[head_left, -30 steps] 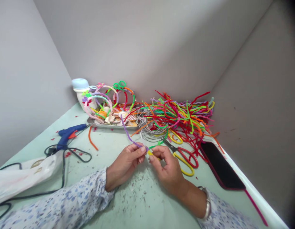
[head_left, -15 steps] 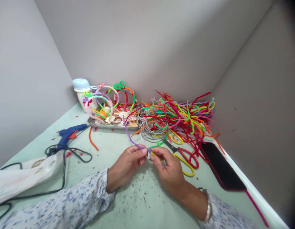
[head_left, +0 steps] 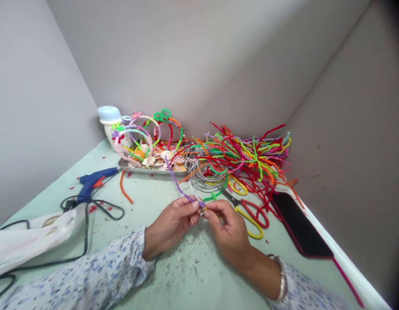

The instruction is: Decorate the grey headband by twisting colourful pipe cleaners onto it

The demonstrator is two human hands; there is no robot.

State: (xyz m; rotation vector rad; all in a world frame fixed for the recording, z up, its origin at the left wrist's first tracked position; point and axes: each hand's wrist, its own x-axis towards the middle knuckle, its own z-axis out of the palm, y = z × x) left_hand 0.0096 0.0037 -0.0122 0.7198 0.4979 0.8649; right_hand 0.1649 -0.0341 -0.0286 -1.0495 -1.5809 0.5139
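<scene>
A fuzzy purple pipe cleaner (head_left: 175,181) rises from between my hands, its free end pointing up and left toward the shell tray. My left hand (head_left: 171,224) pinches it between thumb and fingers. Close beside, my right hand (head_left: 233,237) is closed at the pipe cleaner's lower end, where a small purple bend shows at the fingertips. A bit of yellow peeks out among the right fingers, mostly hidden. Just beyond the right hand lie scissors with red handles (head_left: 255,213), next to yellow handles (head_left: 251,224).
Behind is a metal tray (head_left: 150,171) of shells with pipe-cleaner hoops (head_left: 134,130) and a blue-capped white bottle (head_left: 109,114). Pipe cleaners (head_left: 241,150) pile up by a grey wire coil (head_left: 205,168). A blue glue gun (head_left: 89,183) with cord lies left, a phone (head_left: 302,226) right.
At my fingertips the purple end has shifted slightly, and less yellow shows by the right fingers. The upright purple length leans marginally farther left. Both hands stay nearly in place.
</scene>
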